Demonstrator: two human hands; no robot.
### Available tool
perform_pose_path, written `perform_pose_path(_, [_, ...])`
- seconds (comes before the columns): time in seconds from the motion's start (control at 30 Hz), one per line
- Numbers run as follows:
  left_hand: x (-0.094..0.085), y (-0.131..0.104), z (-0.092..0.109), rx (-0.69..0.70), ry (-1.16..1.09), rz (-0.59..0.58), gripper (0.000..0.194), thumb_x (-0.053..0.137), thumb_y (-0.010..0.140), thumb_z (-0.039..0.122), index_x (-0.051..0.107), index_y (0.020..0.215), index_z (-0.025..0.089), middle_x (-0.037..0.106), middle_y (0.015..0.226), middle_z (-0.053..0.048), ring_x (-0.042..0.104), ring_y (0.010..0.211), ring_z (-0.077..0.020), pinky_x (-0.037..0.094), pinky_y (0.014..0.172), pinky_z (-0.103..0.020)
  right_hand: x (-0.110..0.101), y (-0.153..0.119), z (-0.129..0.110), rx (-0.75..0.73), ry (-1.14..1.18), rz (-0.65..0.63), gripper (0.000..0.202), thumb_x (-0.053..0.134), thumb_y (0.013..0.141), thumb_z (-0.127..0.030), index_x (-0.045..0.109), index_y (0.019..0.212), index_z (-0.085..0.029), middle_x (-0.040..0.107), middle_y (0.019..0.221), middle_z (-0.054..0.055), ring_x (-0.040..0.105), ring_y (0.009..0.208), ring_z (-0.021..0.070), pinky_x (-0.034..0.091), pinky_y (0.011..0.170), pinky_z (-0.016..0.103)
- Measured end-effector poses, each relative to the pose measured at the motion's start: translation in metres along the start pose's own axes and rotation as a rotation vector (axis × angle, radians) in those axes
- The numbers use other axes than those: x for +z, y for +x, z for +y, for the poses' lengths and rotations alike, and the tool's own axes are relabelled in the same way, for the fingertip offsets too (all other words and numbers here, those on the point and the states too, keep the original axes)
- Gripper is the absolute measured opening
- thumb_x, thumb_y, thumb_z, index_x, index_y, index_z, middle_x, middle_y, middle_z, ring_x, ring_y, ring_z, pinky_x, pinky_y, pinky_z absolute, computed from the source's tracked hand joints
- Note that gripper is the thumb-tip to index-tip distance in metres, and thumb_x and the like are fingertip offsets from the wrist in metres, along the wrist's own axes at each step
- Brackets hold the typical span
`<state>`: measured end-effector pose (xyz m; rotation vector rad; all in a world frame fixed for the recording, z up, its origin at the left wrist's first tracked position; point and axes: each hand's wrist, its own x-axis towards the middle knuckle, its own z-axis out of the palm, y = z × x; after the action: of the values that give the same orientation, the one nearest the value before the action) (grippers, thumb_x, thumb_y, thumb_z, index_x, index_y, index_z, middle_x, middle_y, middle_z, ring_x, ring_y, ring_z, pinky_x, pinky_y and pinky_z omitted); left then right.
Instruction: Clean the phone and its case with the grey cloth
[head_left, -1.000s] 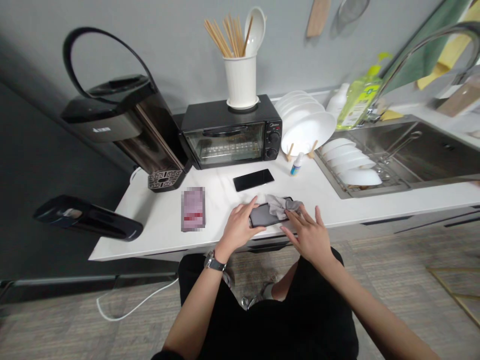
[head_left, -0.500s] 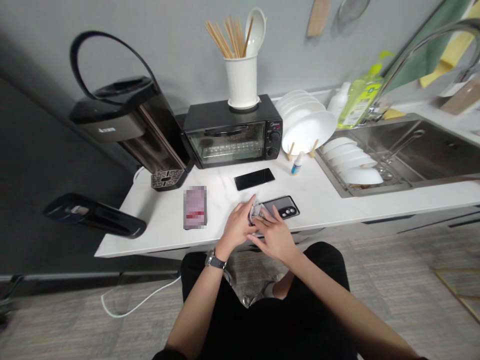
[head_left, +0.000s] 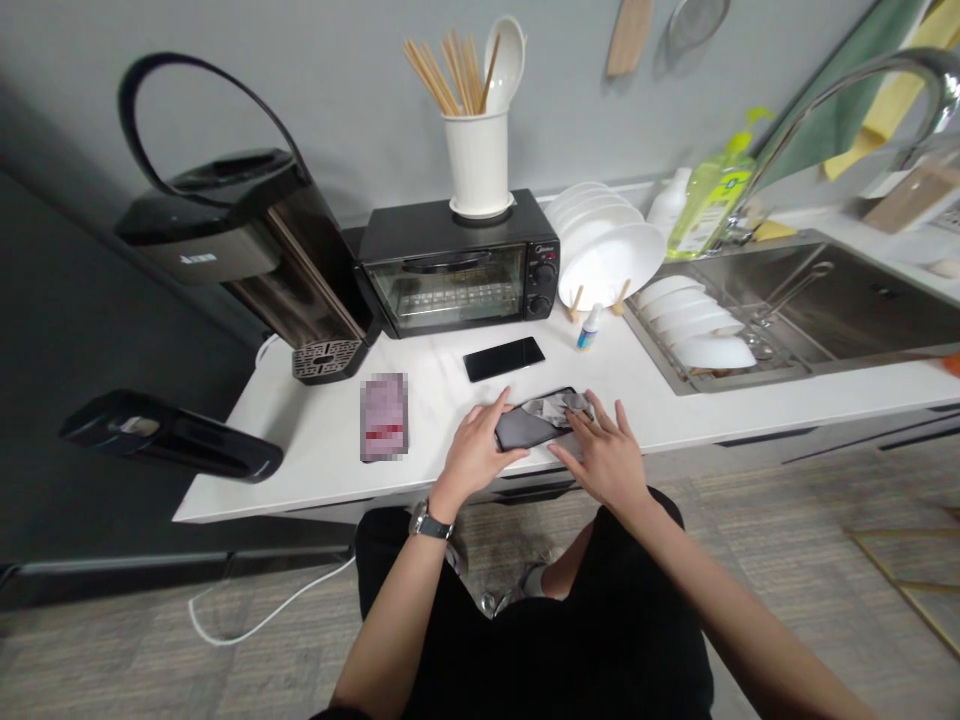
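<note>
Phone case (head_left: 517, 431), long axis eight to two o'clock; left hand (head_left: 472, 452) gripping eight-o'clock end; right hand (head_left: 610, 460), fingers spread, pressing cloth (head_left: 555, 408) near two.

Cloth (head_left: 553, 407) partly hides gray phone (head_left: 519, 430)

The right hand (head_left: 609, 462) covers part of the cloth. The pink item (head_left: 385, 412) is pixelated, the print on the small bottle (head_left: 588, 332) unreadable. The picture edges crop the sink (head_left: 855, 315) and strainer (head_left: 697, 20).
</note>
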<state>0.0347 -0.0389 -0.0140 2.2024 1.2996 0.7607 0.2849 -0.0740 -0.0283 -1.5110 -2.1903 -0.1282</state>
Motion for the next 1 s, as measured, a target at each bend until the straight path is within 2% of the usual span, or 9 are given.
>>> perform_pose_path(0.17, [0.003, 0.001, -0.008, -0.005, 0.019, -0.040, 0.099, 0.078, 0.087, 0.027, 0.023, 0.169, 0.027, 0.066, 0.135, -0.010, 0.059, 0.121, -0.0291, 0.049, 0.106, -0.045, 0.021, 0.019, -0.063, -0.076, 0.191, -0.037, 0.056, 0.056, 0.104, -0.056, 0.066, 0.137, -0.013, 0.074, 0.133, 0.017, 0.046, 0.151, 0.0360, 0.029, 0.127, 0.061])
perform_pose_path(0.27, [0.003, 0.000, -0.011, -0.028, 0.018, -0.054, 0.100, 0.074, 0.085, 0.017, 0.022, 0.169, 0.027, 0.066, 0.134, -0.010, 0.059, 0.120, -0.0284, 0.051, 0.104, -0.043, 0.023, 0.020, -0.084, -0.126, 0.259, -0.071, 0.056, 0.058, 0.103, -0.057, 0.069, 0.132, -0.011, 0.074, 0.132, 0.018, 0.046, 0.152, 0.0350, 0.028, 0.128, 0.061])
perform_pose_path(0.37, [0.001, -0.002, -0.009, -0.006, -0.006, -0.043, 0.105, 0.080, 0.085, 0.023, 0.018, 0.170, 0.030, 0.063, 0.144, -0.009, 0.056, 0.130, -0.0292, 0.047, 0.111, -0.046, 0.013, 0.010, -0.071, -0.144, 0.263, -0.093, 0.048, 0.059, 0.103, -0.054, 0.071, 0.133, -0.018, 0.076, 0.131, 0.013, 0.046, 0.152, 0.0341, 0.026, 0.128, 0.065])
perform_pose_path(0.47, [-0.001, -0.003, -0.004, -0.006, -0.013, -0.028, 0.111, 0.087, 0.082, 0.033, 0.019, 0.169, 0.030, 0.063, 0.147, -0.009, 0.055, 0.133, -0.0306, 0.044, 0.114, -0.048, -0.001, -0.006, -0.035, -0.113, 0.193, -0.093, 0.041, 0.057, 0.106, -0.048, 0.071, 0.135, -0.024, 0.076, 0.132, 0.008, 0.044, 0.153, 0.0327, 0.026, 0.127, 0.065])
perform_pose_path(0.6, [-0.001, -0.001, 0.000, -0.009, 0.001, -0.026, 0.115, 0.090, 0.079, 0.034, 0.019, 0.169, 0.031, 0.064, 0.147, -0.008, 0.057, 0.131, -0.0306, 0.044, 0.113, -0.048, -0.010, -0.015, 0.008, 0.001, 0.018, -0.016, 0.044, 0.052, 0.108, -0.044, 0.067, 0.143, -0.022, 0.074, 0.136, 0.009, 0.040, 0.155, 0.0363, 0.026, 0.126, 0.069])
perform_pose_path(0.7, [0.000, 0.000, 0.001, 0.004, 0.015, -0.026, 0.115, 0.090, 0.079, 0.035, 0.019, 0.169, 0.032, 0.065, 0.147, -0.007, 0.057, 0.130, -0.0309, 0.043, 0.113, -0.048, -0.003, -0.007, 0.012, 0.049, -0.028, 0.028, 0.049, 0.052, 0.108, -0.046, 0.064, 0.145, -0.018, 0.072, 0.138, 0.012, 0.036, 0.157, 0.0400, 0.025, 0.125, 0.071])
perform_pose_path(0.77, [0.000, 0.000, 0.000, 0.014, 0.016, -0.028, 0.113, 0.089, 0.081, 0.036, 0.018, 0.169, 0.032, 0.065, 0.146, -0.006, 0.057, 0.129, -0.0305, 0.043, 0.114, -0.048, 0.007, 0.003, -0.002, 0.050, 0.004, 0.034, 0.054, 0.054, 0.106, -0.051, 0.064, 0.145, -0.014, 0.072, 0.138, 0.015, 0.038, 0.156, 0.0407, 0.026, 0.126, 0.068])
perform_pose_path(0.87, [0.000, 0.000, -0.002, 0.021, 0.016, -0.032, 0.107, 0.084, 0.085, 0.032, 0.018, 0.169, 0.029, 0.065, 0.145, -0.008, 0.057, 0.129, -0.0301, 0.045, 0.113, -0.047, 0.021, 0.016, -0.039, 0.007, 0.104, 0.024, 0.061, 0.057, 0.103, -0.056, 0.066, 0.140, -0.009, 0.074, 0.133, 0.019, 0.043, 0.153, 0.0404, 0.029, 0.126, 0.065])
perform_pose_path(1.0, [0.000, 0.000, -0.005, 0.013, 0.009, -0.056, 0.103, 0.077, 0.086, 0.021, 0.018, 0.170, 0.028, 0.064, 0.145, -0.008, 0.058, 0.125, -0.0291, 0.048, 0.109, -0.045, 0.023, 0.016, -0.076, -0.112, 0.278, -0.053, 0.054, 0.058, 0.103, -0.056, 0.069, 0.135, -0.013, 0.074, 0.132, 0.017, 0.045, 0.152, 0.0360, 0.030, 0.127, 0.063])
